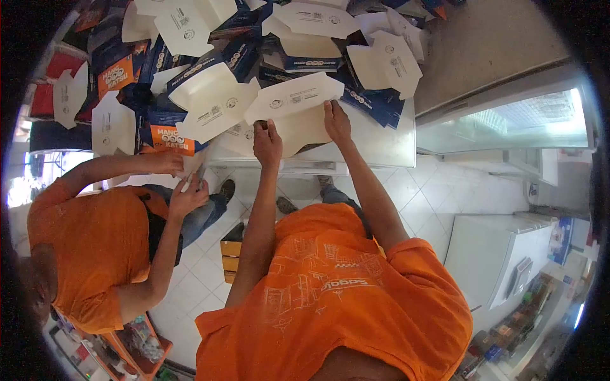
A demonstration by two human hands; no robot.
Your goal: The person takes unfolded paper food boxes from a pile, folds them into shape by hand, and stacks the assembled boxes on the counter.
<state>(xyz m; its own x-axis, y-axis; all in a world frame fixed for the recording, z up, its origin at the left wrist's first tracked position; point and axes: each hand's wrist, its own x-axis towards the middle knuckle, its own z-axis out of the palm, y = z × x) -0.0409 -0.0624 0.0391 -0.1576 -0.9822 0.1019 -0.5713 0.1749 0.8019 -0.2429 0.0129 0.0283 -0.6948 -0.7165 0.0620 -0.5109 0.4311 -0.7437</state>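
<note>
A partly folded white carton [295, 117] with small printed marks on its flap is held up between both hands at the table's near edge. My left hand [267, 143] pinches its lower left side, fingers pressed together. My right hand [337, 120] grips the right end, near the upper corner. Another open white carton [213, 105] lies just left of it, and a navy carton [375, 106] with white lettering lies to the right. The inner side of the held carton faces me.
Many white, navy and orange cartons [116, 77] are heaped on the white table [387, 143]. At the left, a co-worker in an orange shirt [95, 254] works with both hands close to the table. A lit glass-fronted case [534, 120] stands right; stacked boxes [231, 254] are on the floor.
</note>
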